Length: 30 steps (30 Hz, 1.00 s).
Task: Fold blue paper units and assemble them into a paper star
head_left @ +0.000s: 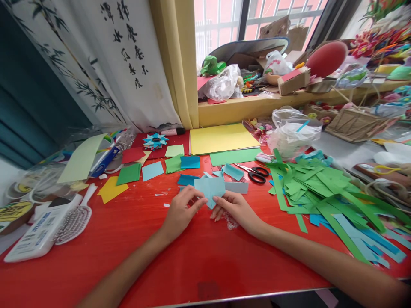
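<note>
A light blue sheet of paper (210,187), creased and folded to a point at its lower edge, is held up between both hands over the red table. My left hand (183,209) pinches its lower left side between thumb and fingers. On the other side, my right hand (236,209) grips the lower right, thumb in front. Just behind lie darker blue paper pieces (187,179) and a folded light blue piece (233,172). Black-handled scissors (257,174) rest to the right of these.
Green paper strips (321,184) and blue offcuts (362,235) are heaped at right. Yellow sheets (224,139) lie at the back, near a blue-and-white folded paper ring (155,141). A hairbrush (73,224) and a white bottle (41,235) lie at left. Coloured squares (129,174) are scattered between.
</note>
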### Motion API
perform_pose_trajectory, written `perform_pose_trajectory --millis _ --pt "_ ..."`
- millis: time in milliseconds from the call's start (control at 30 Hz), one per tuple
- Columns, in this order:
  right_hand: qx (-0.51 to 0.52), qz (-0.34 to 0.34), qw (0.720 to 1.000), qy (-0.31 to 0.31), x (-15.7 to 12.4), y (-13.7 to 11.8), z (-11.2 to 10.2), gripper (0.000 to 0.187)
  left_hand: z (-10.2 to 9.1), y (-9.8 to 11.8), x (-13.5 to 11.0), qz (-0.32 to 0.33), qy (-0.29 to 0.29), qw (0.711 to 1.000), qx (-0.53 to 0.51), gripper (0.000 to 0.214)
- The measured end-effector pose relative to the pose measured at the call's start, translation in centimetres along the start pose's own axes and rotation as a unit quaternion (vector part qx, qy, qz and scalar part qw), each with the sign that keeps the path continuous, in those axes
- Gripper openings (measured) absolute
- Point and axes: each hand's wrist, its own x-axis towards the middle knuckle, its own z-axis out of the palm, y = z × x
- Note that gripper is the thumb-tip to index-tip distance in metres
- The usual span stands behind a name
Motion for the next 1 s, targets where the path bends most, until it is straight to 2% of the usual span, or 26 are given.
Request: perform_pose_trajectory --millis 133,233,767,1000 --pt "0.015 0.006 1.000 -0.002 0.1 0.0 0.1 0.029 0.6 -0.3 0.1 -0.090 0.007 0.992 -0.085 0.020" --pt "0.022 0.020 0.999 -0.014 0.1 0.0 0.0 0.029 0.9 -0.5 0.0 -0.114 0.013 0.985 -0.129 0.021" --pt "0.059 0.037 0.997 -0.031 0.1 0.0 0.1 0.022 1.7 -0.5 -0.6 -0.093 0.048 0.984 -0.147 0.018" --pt "0.065 0.050 0.995 -0.059 0.1 -0.2 0.1 0.025 1.9 -0.5 -0.8 -0.087 0.058 0.982 -0.160 0.016"
